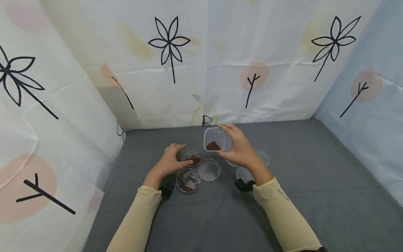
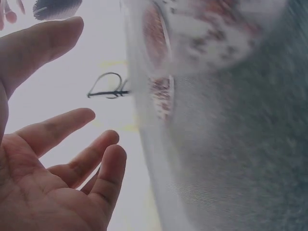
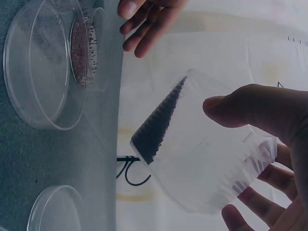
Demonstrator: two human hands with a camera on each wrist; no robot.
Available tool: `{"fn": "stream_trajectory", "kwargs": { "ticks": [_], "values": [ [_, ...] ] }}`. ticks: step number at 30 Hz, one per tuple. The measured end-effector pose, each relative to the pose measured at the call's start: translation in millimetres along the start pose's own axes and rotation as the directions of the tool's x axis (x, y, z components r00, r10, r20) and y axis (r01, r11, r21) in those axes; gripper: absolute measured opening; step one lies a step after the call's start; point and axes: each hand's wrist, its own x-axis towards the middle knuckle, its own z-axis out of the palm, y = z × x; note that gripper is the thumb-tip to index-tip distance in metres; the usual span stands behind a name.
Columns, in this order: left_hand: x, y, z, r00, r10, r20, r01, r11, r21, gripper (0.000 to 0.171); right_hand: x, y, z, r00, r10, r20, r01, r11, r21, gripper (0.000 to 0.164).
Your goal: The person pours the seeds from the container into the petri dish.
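1. The person's right hand (image 1: 238,146) holds a clear plastic cup (image 1: 214,139) lifted above the grey table cover (image 1: 315,168), tipped well over on its side, thumb on one wall and fingers curled round the other.
2. In the right wrist view a wedge of reddish-brown granules (image 3: 156,126) has slid into the low corner of the cup (image 3: 207,159), close to its rim (it reads dark there, redder from the head camera).
3. The left hand (image 1: 172,159) rests at the edge of a petri dish (image 1: 192,156) that holds the same brown granules. Its fingers are loosely spread and relaxed, gripping nothing; the left wrist view shows the open palm (image 2: 43,178) with the fingers apart.
4. Just in front of that dish, nearer the person, lies a second petri dish (image 1: 188,180) with a scatter of granules over its floor.
5. Between the two hands sits a clear dish (image 1: 209,169), just beside both filled ones.
6. Two more clear dishes lie on the right side, partly hidden by the right hand and wrist: one (image 1: 262,156) behind the hand and one (image 1: 244,173) below the wrist.
7. The tipped cup hangs above and just behind the far filled dish, not touching it.
8. Both arms wear cream sleeves (image 1: 284,213), each with a black strap at the wrist.
9. White sheets printed with black flower outlines (image 1: 169,43) wall in the table on three sides.
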Motion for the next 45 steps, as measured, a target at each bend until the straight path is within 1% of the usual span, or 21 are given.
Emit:
{"fn": "stream_trajectory", "kwargs": {
  "ticks": [7, 13, 20, 23, 27, 31, 36, 45],
  "values": [
    [-5.1, 20.1, 0.4, 0.999, 0.028, -0.016, -0.028, 1.0, 0.008, 0.074, -14.0, 4.1, -8.2, 0.999, -0.02, 0.05, 0.021, 1.0, -0.023, 0.095],
    [-10.9, 33.7, 2.8, 0.998, 0.064, -0.015, -0.064, 0.998, -0.007, 0.071, -24.2, 7.0, -14.0, 0.999, -0.015, 0.032, 0.016, 1.0, -0.009, 0.095],
    [-18.9, 37.7, 10.6, 0.998, 0.068, 0.013, -0.068, 0.998, -0.017, 0.07, -29.4, 9.2, -16.9, 0.999, -0.037, 0.032, 0.037, 0.999, 0.006, 0.094],
    [-20.1, 38.1, 14.8, 0.997, 0.074, 0.026, -0.073, 0.997, -0.029, 0.07, -30.7, 10.3, -17.4, 0.999, -0.046, 0.026, 0.046, 0.999, 0.002, 0.093],
    [-21.2, 41.5, 20.2, 0.996, 0.092, 0.02, -0.092, 0.995, -0.033, 0.07, -32.0, 11.0, -18.0, 0.999, -0.037, 0.035, 0.037, 0.999, 0.004, 0.092],
    [-22.9, 49.8, 24.3, 0.994, 0.107, 0.012, -0.106, 0.993, -0.044, 0.07, -34.1, 10.7, -17.8, 0.998, -0.022, 0.051, 0.021, 1.0, 0.016, 0.092],
    [-22.5, 56.3, 29.1, 0.994, 0.105, 0.017, -0.104, 0.992, -0.066, 0.069, -34.7, 11.7, -17.0, 0.998, -0.017, 0.056, 0.015, 1.0, 0.019, 0.092],
    [-15.7, 62.5, 37.5, 0.994, 0.106, 0.03, -0.104, 0.992, -0.074, 0.074, -34.5, 12.6, -21.0, 1.0, -0.009, 0.028, 0.008, 1.0, 0.026, 0.091]
  ]
}}
